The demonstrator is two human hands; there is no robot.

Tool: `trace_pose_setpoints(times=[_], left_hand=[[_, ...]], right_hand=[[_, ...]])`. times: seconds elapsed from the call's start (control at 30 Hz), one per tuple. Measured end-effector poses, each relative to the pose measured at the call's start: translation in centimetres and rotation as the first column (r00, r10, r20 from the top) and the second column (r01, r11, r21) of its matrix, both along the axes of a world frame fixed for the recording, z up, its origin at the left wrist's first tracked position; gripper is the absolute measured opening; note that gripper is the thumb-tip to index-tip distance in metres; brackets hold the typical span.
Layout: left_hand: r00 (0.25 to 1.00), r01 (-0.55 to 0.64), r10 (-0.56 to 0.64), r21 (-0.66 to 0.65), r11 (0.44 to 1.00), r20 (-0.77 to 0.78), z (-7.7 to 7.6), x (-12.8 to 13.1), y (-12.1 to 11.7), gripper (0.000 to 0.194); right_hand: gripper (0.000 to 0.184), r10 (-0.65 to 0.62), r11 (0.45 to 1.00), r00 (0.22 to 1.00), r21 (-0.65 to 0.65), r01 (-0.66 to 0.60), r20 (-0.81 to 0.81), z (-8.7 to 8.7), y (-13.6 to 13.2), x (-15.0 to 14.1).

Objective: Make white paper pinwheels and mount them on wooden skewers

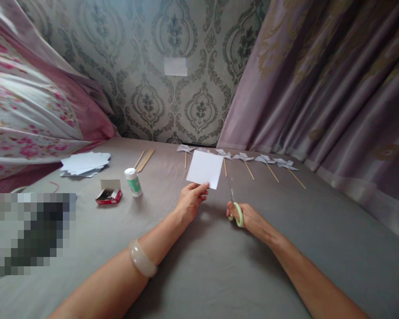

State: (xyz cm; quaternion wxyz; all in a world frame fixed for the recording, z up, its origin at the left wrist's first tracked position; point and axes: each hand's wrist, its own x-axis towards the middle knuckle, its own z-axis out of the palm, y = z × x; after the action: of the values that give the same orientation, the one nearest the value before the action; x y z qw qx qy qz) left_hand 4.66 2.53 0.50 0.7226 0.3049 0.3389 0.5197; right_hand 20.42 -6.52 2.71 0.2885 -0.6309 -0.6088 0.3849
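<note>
Between the thumb and fingers of my left hand (193, 199) is a square sheet of white paper (205, 168), held up by its lower edge. My right hand (249, 219) grips a pair of scissors (238, 215) with pale green handles, its fingers in the loops. The blades point up and away from me, slightly apart, just right of the paper and not touching it. Behind the sheet, several white paper pinwheels (244, 157) on wooden sticks lie in a row; the sheet partly hides one of them.
To the left stand a white-and-green bottle (133, 182) and an open red box (108, 195) of small dark items. Farther back lie wooden sticks (145, 160) and a stack of white paper (84, 164). A patterned wall and a purple curtain (286, 79) border the grey surface.
</note>
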Motion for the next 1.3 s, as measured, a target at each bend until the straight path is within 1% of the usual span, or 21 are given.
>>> trace_pose_setpoints(times=[0.07, 0.17, 0.3, 0.43, 0.67, 0.87, 1.0, 1.17, 1.3], left_hand=[[1.0, -0.002, 0.002, 0.006, 1.0, -0.004, 0.0, 0.0, -0.1, 0.042], [1.0, -0.007, 0.007, 0.029, 1.0, -0.017, 0.1, 0.1, -0.3, 0.04], [1.0, -0.008, 0.01, 0.068, 0.998, -0.014, 0.4, 0.4, -1.0, 0.037], [1.0, 0.008, -0.006, 0.072, 0.997, -0.02, 0.7, 0.8, -1.7, 0.034], [0.998, 0.056, -0.054, 0.073, 0.996, -0.036, 0.8, 0.9, -2.2, 0.03], [0.996, 0.092, -0.093, 0.095, 0.991, 0.015, 0.9, 0.9, -2.3, 0.033], [0.995, 0.093, -0.096, 0.117, 0.989, 0.024, 0.8, 1.0, -2.3, 0.033], [0.996, 0.081, -0.084, 0.122, 0.989, 0.016, 0.9, 0.9, -2.4, 0.033], [0.997, 0.073, -0.074, 0.119, 0.99, 0.008, 0.9, 0.9, -2.5, 0.035]], right_hand=[[0.072, 0.061, 0.998, 0.998, 0.005, -0.061, 0.035, -0.1, -0.6, 0.2], [0.072, 0.124, 0.992, 0.99, -0.021, -0.123, 0.07, 0.0, -1.3, 0.3], [0.069, 0.178, 0.984, 0.981, -0.037, -0.175, 0.076, -0.2, -1.5, 0.1], [0.063, 0.209, 0.978, 0.976, -0.019, -0.208, 0.053, -0.6, -1.5, 0.1], [0.058, 0.169, 0.986, 0.983, -0.023, -0.168, 0.074, -0.5, -1.6, -0.2], [0.057, 0.143, 0.99, 0.988, 0.01, -0.144, 0.053, -0.6, -1.5, -0.2], [0.056, 0.138, 0.99, 0.99, 0.009, -0.138, 0.027, -0.6, -1.5, -0.1], [0.054, 0.115, 0.993, 0.992, -0.016, -0.114, 0.051, -0.4, -1.5, -0.3], [0.054, 0.095, 0.995, 0.994, -0.013, -0.094, 0.049, -0.3, -1.5, -0.4]])
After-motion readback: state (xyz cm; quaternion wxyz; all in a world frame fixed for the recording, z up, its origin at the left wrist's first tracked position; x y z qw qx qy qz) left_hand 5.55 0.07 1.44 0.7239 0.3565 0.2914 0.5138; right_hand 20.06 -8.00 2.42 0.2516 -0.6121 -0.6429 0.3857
